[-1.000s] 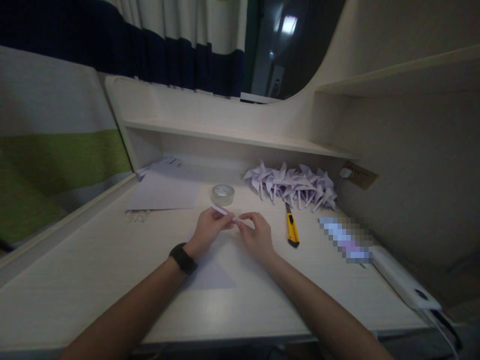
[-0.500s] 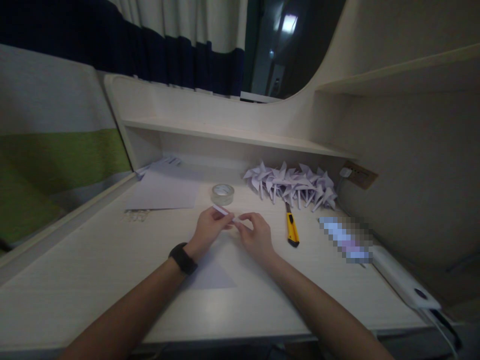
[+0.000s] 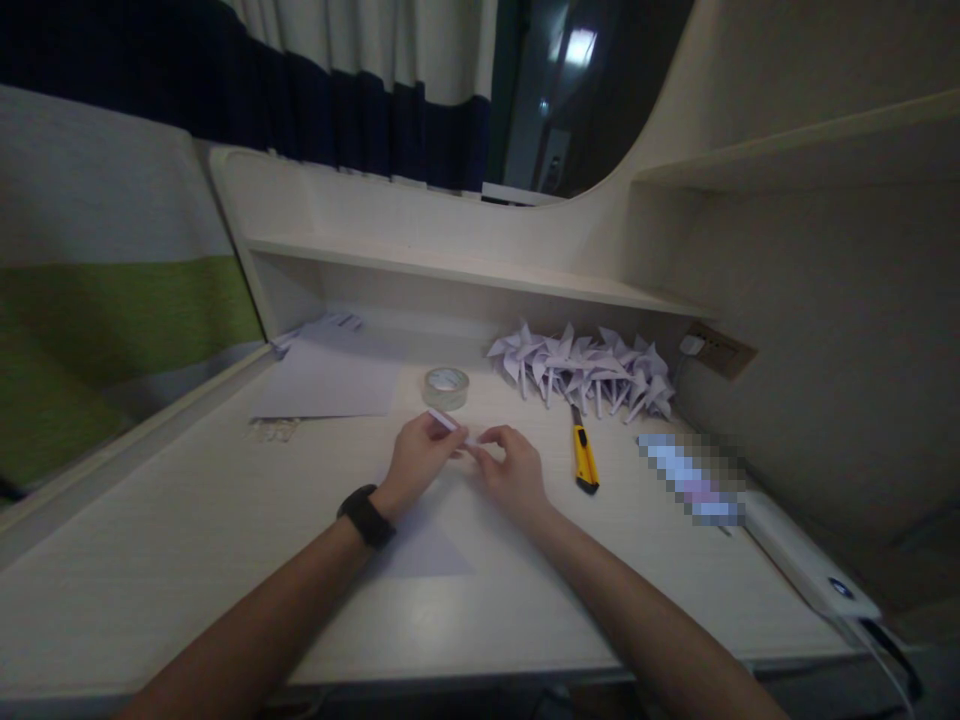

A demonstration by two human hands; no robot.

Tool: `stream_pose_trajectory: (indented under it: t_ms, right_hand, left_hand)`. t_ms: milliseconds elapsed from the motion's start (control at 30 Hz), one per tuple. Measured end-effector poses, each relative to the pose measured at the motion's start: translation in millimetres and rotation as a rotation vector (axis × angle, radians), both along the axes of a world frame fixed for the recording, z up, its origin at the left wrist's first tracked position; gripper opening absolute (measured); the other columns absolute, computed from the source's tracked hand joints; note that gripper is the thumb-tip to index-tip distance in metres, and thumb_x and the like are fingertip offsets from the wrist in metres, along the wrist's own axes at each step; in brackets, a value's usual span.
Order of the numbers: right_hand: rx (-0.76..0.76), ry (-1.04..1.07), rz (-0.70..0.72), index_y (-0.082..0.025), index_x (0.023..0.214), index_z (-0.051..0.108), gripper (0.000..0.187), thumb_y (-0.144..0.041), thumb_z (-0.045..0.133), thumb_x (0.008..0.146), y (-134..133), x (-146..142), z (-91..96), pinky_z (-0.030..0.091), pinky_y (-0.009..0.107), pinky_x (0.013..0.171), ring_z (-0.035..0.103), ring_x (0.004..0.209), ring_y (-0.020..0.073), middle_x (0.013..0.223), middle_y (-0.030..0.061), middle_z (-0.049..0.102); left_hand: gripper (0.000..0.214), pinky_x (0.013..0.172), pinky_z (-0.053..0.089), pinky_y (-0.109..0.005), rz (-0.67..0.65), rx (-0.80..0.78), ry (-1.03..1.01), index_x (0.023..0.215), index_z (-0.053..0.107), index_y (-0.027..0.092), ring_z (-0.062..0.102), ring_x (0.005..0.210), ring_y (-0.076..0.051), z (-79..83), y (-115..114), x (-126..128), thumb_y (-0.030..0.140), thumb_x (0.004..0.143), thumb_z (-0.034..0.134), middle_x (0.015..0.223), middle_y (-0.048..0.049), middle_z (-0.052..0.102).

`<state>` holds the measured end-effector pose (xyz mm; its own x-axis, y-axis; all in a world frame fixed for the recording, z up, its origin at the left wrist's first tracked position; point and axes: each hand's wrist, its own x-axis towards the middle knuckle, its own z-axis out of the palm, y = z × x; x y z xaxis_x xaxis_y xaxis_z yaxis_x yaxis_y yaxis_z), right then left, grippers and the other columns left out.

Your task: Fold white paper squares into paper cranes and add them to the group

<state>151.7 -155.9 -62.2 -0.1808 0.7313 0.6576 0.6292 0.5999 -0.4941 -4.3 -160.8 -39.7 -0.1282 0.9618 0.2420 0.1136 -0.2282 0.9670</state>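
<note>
My left hand (image 3: 417,457) and my right hand (image 3: 512,467) meet above the middle of the pale desk (image 3: 187,540), both pinched on a small folded strip of white paper (image 3: 450,424) held between them. A black watch (image 3: 365,516) sits on my left wrist. Under my forearms lies a pale triangular sheet of paper (image 3: 424,548). A roll of clear tape (image 3: 445,387) stands just beyond the hands, and a yellow utility knife (image 3: 583,459) lies to the right of them.
A heap of folded lilac paper pinwheels (image 3: 581,370) lies at the back right under the low shelf (image 3: 465,268). Flat sheets of paper (image 3: 334,377) lie at the back left. A white power bank with cable (image 3: 806,560) rests at the right edge.
</note>
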Motion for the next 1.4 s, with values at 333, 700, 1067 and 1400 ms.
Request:
stream_pose_trajectory:
  t_ms: [333,700,1067,1400]
  right_hand:
    - [0.033,0.008,0.059,-0.022,0.085,0.06,0.005,-0.025,0.057,0.087,-2.6,0.2,2.6,0.046,0.034,0.078,0.061,0.084,0.0218,0.085,0.005,0.067]
    - [-0.112,0.114,0.003,-0.021,0.084,0.061,0.019,-0.04,0.059,0.086,1.3,-1.0,-3.1,0.048,0.033,0.077,0.063,0.079,0.0199,0.081,0.0036,0.067]
    - [-0.084,0.156,0.06,-0.023,0.095,0.055,0.011,-0.028,0.057,0.086,-3.3,-2.9,1.2,0.051,0.031,0.072,0.068,0.079,0.0194,0.087,0.0028,0.067]
    - [-0.04,0.137,0.083,-0.026,0.099,0.06,0.013,-0.034,0.055,0.09,-8.1,-4.3,1.1,0.051,0.029,0.074,0.069,0.082,0.0199,0.091,0.0025,0.071]
  left_hand:
    - [0.027,0.054,0.057,-0.027,0.006,-0.001,-0.058,0.074,0.064,0.012,0.067,0.06,-0.018,-0.7,1.3,-0.2,0.037,0.07,0.073,0.069,-0.0057,0.068]
    - [0.023,0.057,0.058,-0.03,-0.007,-0.001,-0.021,0.073,0.064,0.012,0.068,0.062,-0.02,1.9,-0.8,2.4,0.034,0.071,0.071,0.07,-0.0064,0.068]
    - [0.023,0.054,0.057,-0.028,0.004,0.008,0.043,0.073,0.064,0.013,0.068,0.061,-0.021,1.8,-2.1,2.6,0.035,0.073,0.07,0.068,-0.0072,0.07]
    - [0.025,0.059,0.058,-0.029,-0.045,0.001,-0.055,0.076,0.063,0.012,0.068,0.066,-0.02,1.9,-3.8,3.4,0.035,0.073,0.071,0.073,-0.0066,0.069]
